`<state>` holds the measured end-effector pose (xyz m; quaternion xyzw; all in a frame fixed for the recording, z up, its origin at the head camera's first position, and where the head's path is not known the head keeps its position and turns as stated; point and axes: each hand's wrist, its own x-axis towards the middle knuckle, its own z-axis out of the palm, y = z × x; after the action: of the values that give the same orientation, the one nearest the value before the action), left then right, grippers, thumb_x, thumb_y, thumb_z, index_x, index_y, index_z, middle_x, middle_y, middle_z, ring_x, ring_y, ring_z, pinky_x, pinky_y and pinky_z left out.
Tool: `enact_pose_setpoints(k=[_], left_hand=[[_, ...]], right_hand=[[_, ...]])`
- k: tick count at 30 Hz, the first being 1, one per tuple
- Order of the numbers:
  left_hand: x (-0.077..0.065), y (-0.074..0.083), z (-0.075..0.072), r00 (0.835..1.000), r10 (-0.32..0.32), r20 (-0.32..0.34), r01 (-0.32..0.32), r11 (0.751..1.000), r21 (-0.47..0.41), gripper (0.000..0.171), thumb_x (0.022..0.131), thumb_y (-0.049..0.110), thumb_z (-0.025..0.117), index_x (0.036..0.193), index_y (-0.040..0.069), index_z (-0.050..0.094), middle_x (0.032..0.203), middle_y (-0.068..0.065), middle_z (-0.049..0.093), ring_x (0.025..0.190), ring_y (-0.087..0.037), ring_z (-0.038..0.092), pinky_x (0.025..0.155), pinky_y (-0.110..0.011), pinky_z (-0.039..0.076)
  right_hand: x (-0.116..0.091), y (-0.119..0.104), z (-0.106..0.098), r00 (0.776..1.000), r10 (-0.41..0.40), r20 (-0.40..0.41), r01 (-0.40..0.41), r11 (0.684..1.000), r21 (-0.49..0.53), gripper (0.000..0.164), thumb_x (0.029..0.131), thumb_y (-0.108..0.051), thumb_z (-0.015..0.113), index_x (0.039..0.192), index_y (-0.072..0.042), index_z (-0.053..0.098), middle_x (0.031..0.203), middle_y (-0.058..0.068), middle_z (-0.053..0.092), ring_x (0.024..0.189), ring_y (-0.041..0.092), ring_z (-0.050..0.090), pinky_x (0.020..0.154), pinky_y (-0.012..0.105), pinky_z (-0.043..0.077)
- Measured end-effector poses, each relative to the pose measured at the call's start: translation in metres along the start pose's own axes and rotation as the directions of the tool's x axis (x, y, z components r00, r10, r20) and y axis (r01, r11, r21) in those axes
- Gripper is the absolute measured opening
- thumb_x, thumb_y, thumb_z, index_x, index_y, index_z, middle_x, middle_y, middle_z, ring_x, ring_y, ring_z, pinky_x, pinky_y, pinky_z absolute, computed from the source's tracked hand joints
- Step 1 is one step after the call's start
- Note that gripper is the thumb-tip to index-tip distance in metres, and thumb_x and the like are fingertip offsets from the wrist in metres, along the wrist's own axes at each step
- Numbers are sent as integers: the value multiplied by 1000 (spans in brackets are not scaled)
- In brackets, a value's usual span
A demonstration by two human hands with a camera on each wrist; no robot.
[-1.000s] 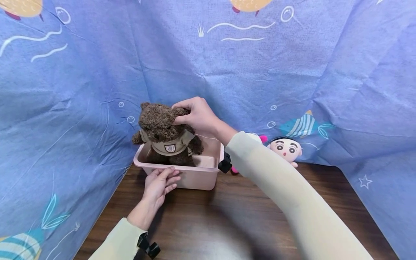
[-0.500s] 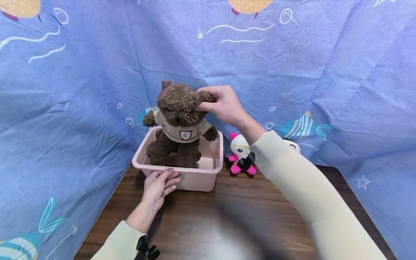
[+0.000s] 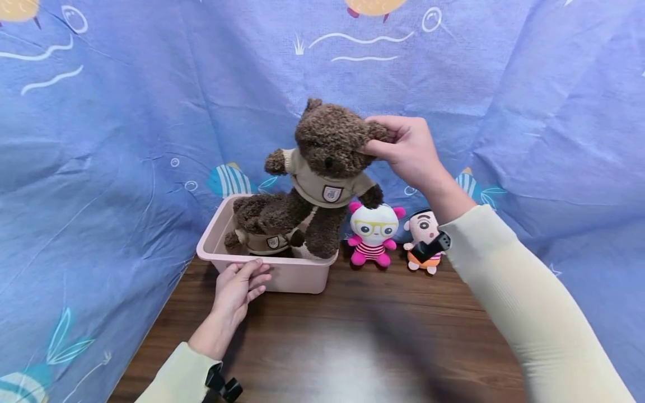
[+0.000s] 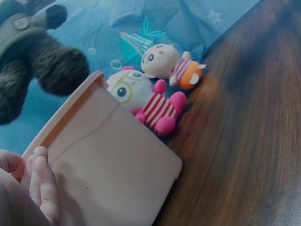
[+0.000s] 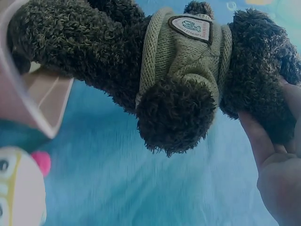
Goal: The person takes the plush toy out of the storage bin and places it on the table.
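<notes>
My right hand (image 3: 405,148) pinches a brown teddy bear (image 3: 330,145) by one ear. The bear wears a beige knitted sweater with a badge and hangs upright over the right side of a pale pink plastic bin (image 3: 297,277). Its legs overlap the bin's rim in the head view. Inside the bin lies a second brown bear (image 3: 259,215) in a similar sweater, partly hidden by the first one's leg. My left hand (image 3: 239,291) holds the bin's near rim, thumb on top and fingers against the outer wall (image 4: 113,165).
Right of the bin sits a pink-and-white panda plush (image 3: 373,232) with yellow glasses. Beside it is a black-haired doll plush (image 3: 423,232), partly behind the right wrist's camera. A blue printed cloth (image 3: 353,78) hangs behind and at both sides of the brown wooden table (image 3: 312,347).
My right hand has lifted the bear up and to the right, partly out of the bin. This uncovers the second bear and both plush toys. My left hand stays on the rim.
</notes>
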<state>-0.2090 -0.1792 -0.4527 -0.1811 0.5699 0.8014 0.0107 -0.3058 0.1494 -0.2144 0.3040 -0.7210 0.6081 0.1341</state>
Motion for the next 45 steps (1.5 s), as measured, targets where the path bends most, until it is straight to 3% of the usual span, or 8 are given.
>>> enact_pose_setpoints(k=[9, 13, 18, 23, 28, 34, 39, 45], left_hand=[[1, 1, -4, 1000, 0, -4, 0, 1000, -1, 24, 98, 18, 67, 114, 12, 50, 81, 9, 78, 71, -6, 75, 57, -19, 57], [2, 1, -4, 1000, 4, -3, -4, 1000, -8, 22, 99, 17, 66, 114, 11, 49, 81, 9, 78, 73, -6, 76, 58, -19, 58], [5, 0, -4, 1000, 3, -4, -3, 1000, -16, 22, 99, 16, 65, 113, 10, 50, 81, 8, 78, 75, -7, 76, 59, -20, 59], [7, 0, -3, 1000, 5, -3, -5, 1000, -13, 22, 99, 17, 65, 114, 11, 50, 81, 8, 78, 74, -7, 76, 59, -19, 58], [7, 0, -3, 1000, 6, -3, -6, 1000, -8, 22, 100, 17, 65, 114, 11, 50, 81, 9, 78, 75, -7, 76, 59, -19, 59], [5, -1, -4, 1000, 8, -9, -8, 1000, -6, 23, 99, 18, 66, 114, 11, 50, 81, 9, 78, 75, -7, 76, 60, -20, 59], [6, 0, -3, 1000, 11, -7, -11, 1000, -13, 23, 99, 19, 67, 114, 11, 50, 81, 9, 78, 74, -7, 76, 59, -20, 58], [5, -1, -2, 1000, 13, -11, -13, 1000, -12, 24, 99, 19, 67, 113, 11, 50, 81, 9, 78, 73, -7, 76, 59, -20, 58]], right_hand=[[-33, 0, -47, 997, 50, -63, -58, 990, -128, 27, 86, 1, 80, 112, -4, 78, 91, 0, 80, 80, 12, 76, 72, 26, 63], [-51, 4, -62, 994, 66, -85, -85, 967, -242, 27, 86, 0, 79, 112, -6, 78, 89, -7, 79, 77, 10, 76, 70, 24, 62], [-76, 14, -76, 991, 99, -91, -125, 929, -347, 30, 86, -2, 80, 115, -10, 77, 89, -15, 78, 75, 8, 74, 69, 21, 60], [-98, 24, -81, 989, 136, -51, -146, 912, -383, 34, 85, -1, 80, 117, -9, 76, 83, -13, 76, 66, 6, 68, 60, 20, 56], [-119, 33, -84, 988, 151, 15, -135, 918, -374, 34, 85, 4, 77, 118, -3, 74, 83, -8, 77, 62, 4, 65, 52, 20, 51], [-143, 58, -79, 974, 191, 123, -144, 937, -317, 38, 83, 6, 78, 120, 3, 72, 103, -15, 78, 79, 6, 74, 68, 24, 61], [-161, 89, -72, 961, 218, 172, -163, 944, -287, 37, 82, 4, 79, 119, 1, 73, 105, -14, 77, 86, 3, 72, 71, 23, 60], [-174, 115, -63, 942, 264, 206, -213, 947, -239, 37, 83, 6, 76, 120, 5, 71, 93, -10, 78, 68, 3, 68, 57, 26, 59]])
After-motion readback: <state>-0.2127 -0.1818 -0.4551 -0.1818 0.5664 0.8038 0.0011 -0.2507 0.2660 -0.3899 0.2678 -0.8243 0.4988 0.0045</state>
